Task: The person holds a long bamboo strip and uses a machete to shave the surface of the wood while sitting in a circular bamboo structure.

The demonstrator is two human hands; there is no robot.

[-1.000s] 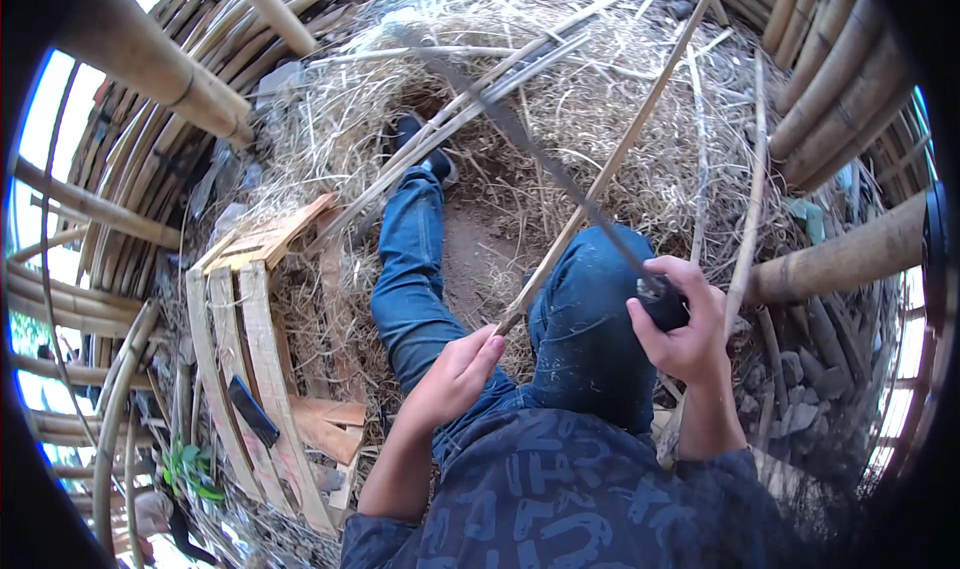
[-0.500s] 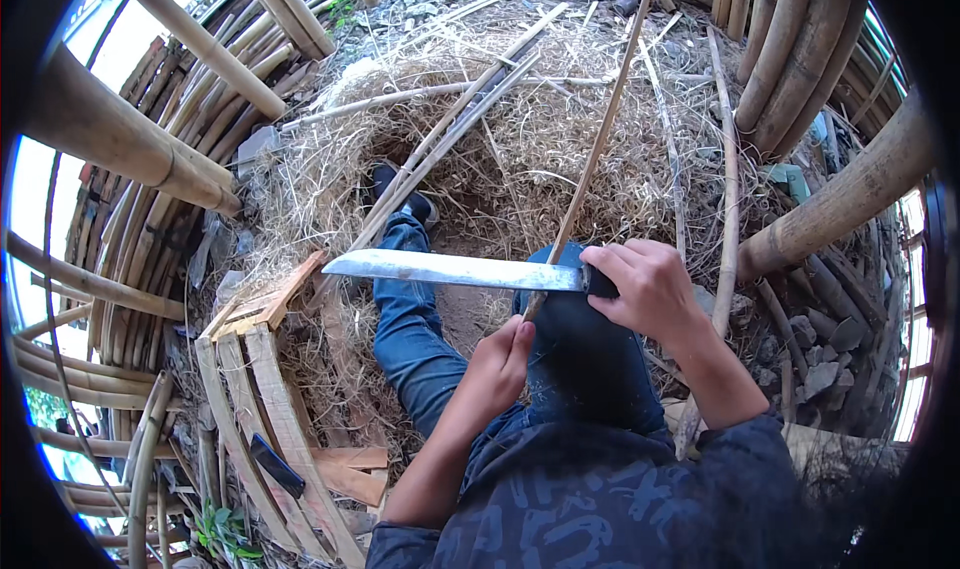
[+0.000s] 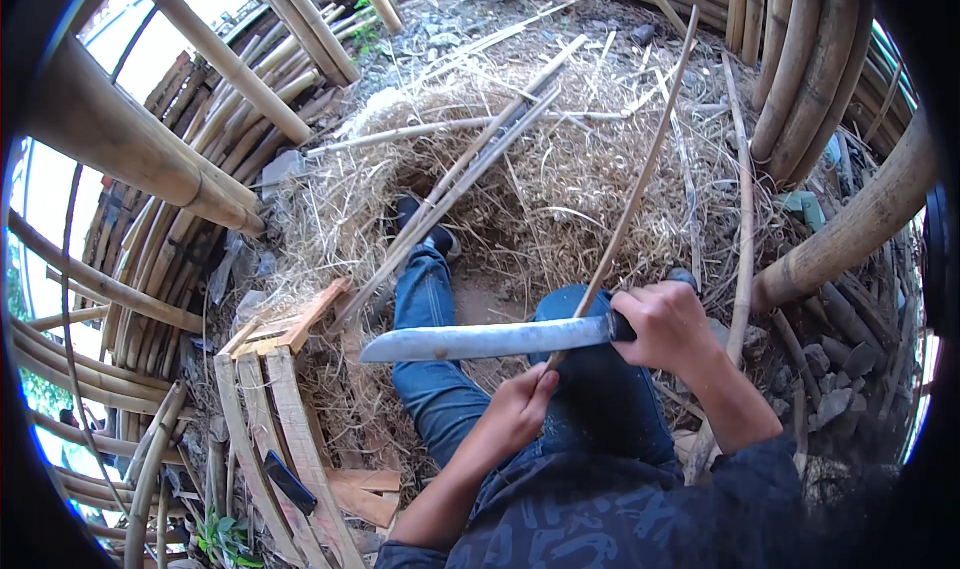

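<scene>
My right hand (image 3: 668, 327) is wrapped round the black handle of a machete (image 3: 480, 342), whose long blade points left across my thighs. Between the fingers of my left hand (image 3: 520, 401) is the near end of a long thin bamboo strip (image 3: 640, 189), which slants up and away to the right. The blade crosses the strip just beyond my left fingers, near the handle; whether its edge bites into the strip I cannot tell. My bent right knee in blue jeans (image 3: 600, 409) lies beneath both.
Pale shavings (image 3: 560, 199) cover the ground ahead, with long split bamboo strips (image 3: 470, 169) lying across them. At the left stands a wooden crate (image 3: 285, 399) with a dark phone (image 3: 290, 482) on it. Thick bamboo poles (image 3: 850, 214) rise on both sides; rubble (image 3: 835, 384) lies at right.
The view has shifted, so the surroundings sit lower and further right. The strip's far end leans more to the right. My right wrist has turned, and the machete handle's end now shows beyond my fist.
</scene>
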